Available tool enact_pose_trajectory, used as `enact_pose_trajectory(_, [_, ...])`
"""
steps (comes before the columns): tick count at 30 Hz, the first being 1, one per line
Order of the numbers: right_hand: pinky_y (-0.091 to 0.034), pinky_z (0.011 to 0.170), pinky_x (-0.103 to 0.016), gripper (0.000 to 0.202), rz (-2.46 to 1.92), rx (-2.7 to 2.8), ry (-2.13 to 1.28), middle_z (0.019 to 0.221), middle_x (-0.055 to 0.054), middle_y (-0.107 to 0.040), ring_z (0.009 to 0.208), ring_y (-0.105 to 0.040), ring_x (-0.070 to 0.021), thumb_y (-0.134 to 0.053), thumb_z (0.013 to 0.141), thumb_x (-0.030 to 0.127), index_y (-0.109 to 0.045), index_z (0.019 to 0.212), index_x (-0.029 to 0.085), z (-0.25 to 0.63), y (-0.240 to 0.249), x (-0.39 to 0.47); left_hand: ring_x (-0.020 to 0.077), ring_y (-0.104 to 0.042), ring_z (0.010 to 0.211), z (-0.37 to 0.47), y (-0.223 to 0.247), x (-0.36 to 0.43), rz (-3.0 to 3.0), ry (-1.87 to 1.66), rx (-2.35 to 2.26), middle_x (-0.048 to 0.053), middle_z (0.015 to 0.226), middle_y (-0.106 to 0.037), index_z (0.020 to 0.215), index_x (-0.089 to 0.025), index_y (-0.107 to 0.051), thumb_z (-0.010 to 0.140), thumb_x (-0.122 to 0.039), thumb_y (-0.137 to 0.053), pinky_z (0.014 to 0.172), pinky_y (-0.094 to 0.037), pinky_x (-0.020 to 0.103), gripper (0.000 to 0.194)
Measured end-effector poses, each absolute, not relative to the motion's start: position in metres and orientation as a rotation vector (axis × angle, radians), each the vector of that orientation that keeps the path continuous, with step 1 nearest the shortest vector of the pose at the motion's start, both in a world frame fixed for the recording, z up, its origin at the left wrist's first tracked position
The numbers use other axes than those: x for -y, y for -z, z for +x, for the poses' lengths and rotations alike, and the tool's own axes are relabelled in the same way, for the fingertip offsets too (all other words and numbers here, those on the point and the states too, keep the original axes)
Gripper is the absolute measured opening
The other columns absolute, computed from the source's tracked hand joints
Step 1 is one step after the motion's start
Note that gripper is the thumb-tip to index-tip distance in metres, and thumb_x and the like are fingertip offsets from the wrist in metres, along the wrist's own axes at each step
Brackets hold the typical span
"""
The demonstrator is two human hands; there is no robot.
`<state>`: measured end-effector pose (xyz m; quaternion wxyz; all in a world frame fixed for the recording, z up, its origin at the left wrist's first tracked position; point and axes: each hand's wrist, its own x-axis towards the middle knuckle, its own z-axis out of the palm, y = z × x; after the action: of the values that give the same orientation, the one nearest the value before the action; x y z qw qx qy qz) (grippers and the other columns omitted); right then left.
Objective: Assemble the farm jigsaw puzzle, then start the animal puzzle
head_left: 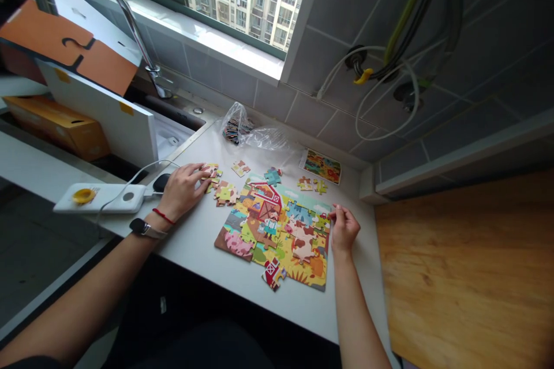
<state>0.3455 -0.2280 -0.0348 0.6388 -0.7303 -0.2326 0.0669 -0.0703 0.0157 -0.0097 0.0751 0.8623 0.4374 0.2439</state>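
Puzzle point(274, 230) lies lengthwise between the left hand point(184, 186), half-curled at a loose piece point(212, 170), and the nearer right hand point(345, 229), fingers bunched by its edge; either hold is unclear.

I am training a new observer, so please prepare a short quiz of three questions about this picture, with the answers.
1. Multiple choice: which wrist wears the wristwatch? (a) left (b) right
2. True or false: the clear plastic bag lies between the jigsaw puzzle and the tiled wall.
3. Fill in: the left hand is at the loose puzzle pieces, and the right hand is at the jigsaw puzzle's ____ edge.

Key: 1. a; 2. true; 3. right
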Motion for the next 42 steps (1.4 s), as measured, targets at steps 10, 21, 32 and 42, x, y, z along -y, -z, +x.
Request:
enact_pose_trajectory(10, [-0.056,0.071,-0.035,0.06,-1.768,0.599,-0.153,0.069,-0.006,-0.072,0.071,-0.069,-0.0239,-0.069,0.084,0.076,-0.075,0.084,0.017,0.344,0.035,0.229,0.0352,-0.07,0.123,-0.067,0.001,-0.017,2.612,-0.666,-1.277,0.011,0.125,-0.08,0.095,-0.022,-0.076,0.099,-0.035,-0.062,0.107,-0.052,0.051,0.019])
enact_pose_trajectory(21, [-0.054,0.062,-0.034,0.059,-1.812,0.635,-0.153,0.066,-0.005,-0.071,0.064,-0.064,-0.0224,-0.066,0.086,0.074,-0.078,0.087,0.016,0.336,0.023,0.229,0.0331,-0.077,0.09,-0.074,-0.002,-0.019,2.568,-0.859,-1.296,0.014,0.097,-0.082,0.103,-0.018,-0.076,0.106,-0.035,-0.047,0.094,-0.056,0.049,0.034])
enact_pose_trajectory(32, [-0.057,0.08,-0.038,0.046,-1.787,0.699,-0.153,0.086,-0.009,-0.077,0.084,-0.071,-0.0264,-0.067,0.092,0.063,-0.078,0.087,0.019,0.323,0.012,0.233,0.018,-0.078,0.106,0.031,-0.037,0.055,2.422,-1.029,-0.342,0.007,0.112,-0.082,0.111,-0.019,-0.073,0.111,-0.021,-0.054,0.096,-0.065,0.035,0.019])
enact_pose_trajectory(42, [-0.064,0.074,-0.034,0.048,-1.559,0.803,-0.846,0.107,-0.01,-0.083,0.083,-0.075,-0.0215,-0.085,0.084,0.054,-0.083,0.121,0.024,0.312,-0.009,0.268,0.0191,-0.076,0.113,0.127,-0.027,0.103,2.413,-0.911,0.164,0.011,0.124,-0.079,0.118,-0.015,-0.068,0.109,-0.007,-0.048,0.098,-0.066,0.035,0.023])
